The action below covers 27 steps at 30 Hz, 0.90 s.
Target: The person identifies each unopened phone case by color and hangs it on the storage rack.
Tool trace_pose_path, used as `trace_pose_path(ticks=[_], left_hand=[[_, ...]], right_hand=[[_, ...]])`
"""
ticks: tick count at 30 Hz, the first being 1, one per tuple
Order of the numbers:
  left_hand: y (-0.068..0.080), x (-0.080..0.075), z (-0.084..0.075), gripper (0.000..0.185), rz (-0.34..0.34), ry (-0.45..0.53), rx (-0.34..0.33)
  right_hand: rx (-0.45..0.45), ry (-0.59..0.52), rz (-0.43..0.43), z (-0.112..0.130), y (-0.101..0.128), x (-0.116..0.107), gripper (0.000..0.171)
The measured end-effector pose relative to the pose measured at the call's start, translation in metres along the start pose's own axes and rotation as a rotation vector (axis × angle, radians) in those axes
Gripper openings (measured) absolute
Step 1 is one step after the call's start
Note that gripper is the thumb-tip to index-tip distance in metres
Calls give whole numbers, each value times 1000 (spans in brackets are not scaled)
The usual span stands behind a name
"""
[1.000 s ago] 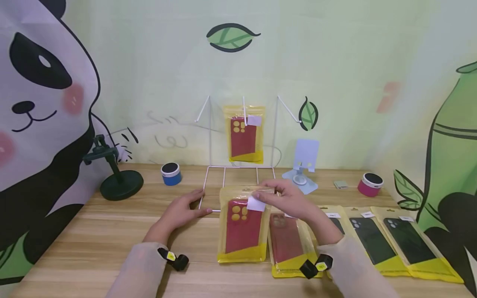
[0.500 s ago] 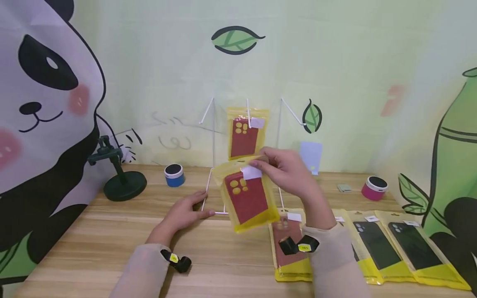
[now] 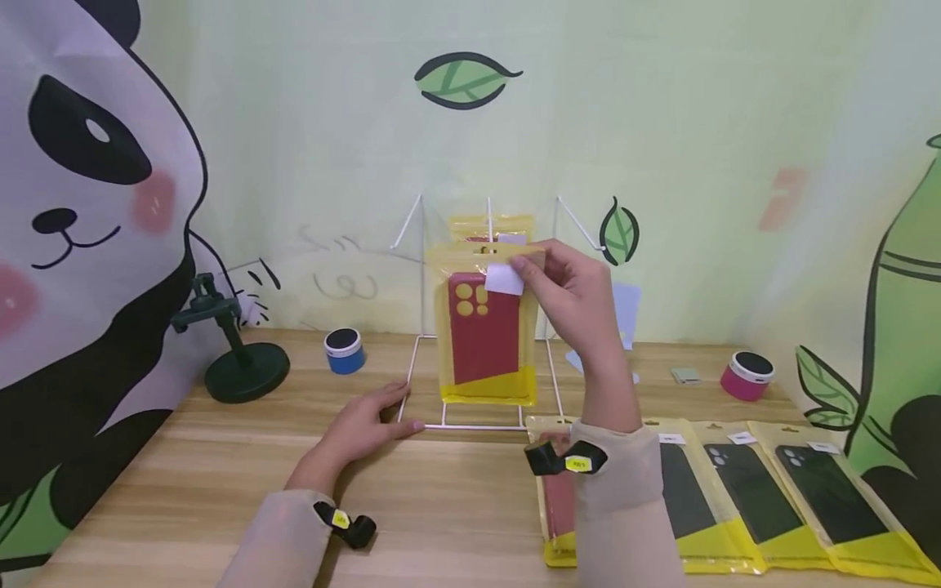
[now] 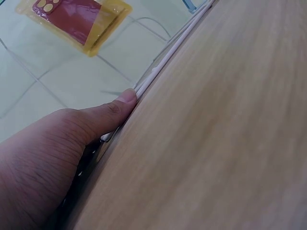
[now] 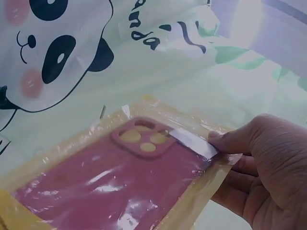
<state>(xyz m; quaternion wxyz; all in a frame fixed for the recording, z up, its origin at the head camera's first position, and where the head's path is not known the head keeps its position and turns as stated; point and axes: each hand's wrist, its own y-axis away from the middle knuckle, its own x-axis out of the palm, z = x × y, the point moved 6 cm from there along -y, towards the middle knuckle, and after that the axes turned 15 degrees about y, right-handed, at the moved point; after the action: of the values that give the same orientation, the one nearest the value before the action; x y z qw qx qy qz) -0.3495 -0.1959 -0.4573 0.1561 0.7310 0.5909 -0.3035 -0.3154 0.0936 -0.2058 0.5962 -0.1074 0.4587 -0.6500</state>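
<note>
Wooden table (image 3: 184,482): wire rack (image 3: 481,425), green stand (image 3: 238,371), 4 packaged cases (image 3: 742,498).

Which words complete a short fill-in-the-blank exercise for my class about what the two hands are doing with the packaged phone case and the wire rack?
1. The right hand pinches the top of a yellow packet holding a ____ phone case.
2. The left hand rests on the base of the white wire ____, on the wooden table.
3. Behind the held packet, another packet already ____ on the middle hook.

Missing words: red; rack; hangs
</note>
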Motion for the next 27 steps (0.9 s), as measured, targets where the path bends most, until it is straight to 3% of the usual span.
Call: trace_pose_path(ticks=[13,15,22,24,27], left_hand=[[1,-3,-1,84,-7,-9,9],[2,-2,-1,85,-3,-9,12],[1,1,0,85,0,-7,0],[1,1,1,84,-2,-8,-6],[1,0,1,84,1,-18,-11]], right_hand=[[148,48,15,-32,-8,15,25],[179,15,41,-39,-6,20,26],[337,-262,243,-69,-1,47,38],[361,-267,266,-77,0,53,40],[391,-250,232,-90,2,57,39]])
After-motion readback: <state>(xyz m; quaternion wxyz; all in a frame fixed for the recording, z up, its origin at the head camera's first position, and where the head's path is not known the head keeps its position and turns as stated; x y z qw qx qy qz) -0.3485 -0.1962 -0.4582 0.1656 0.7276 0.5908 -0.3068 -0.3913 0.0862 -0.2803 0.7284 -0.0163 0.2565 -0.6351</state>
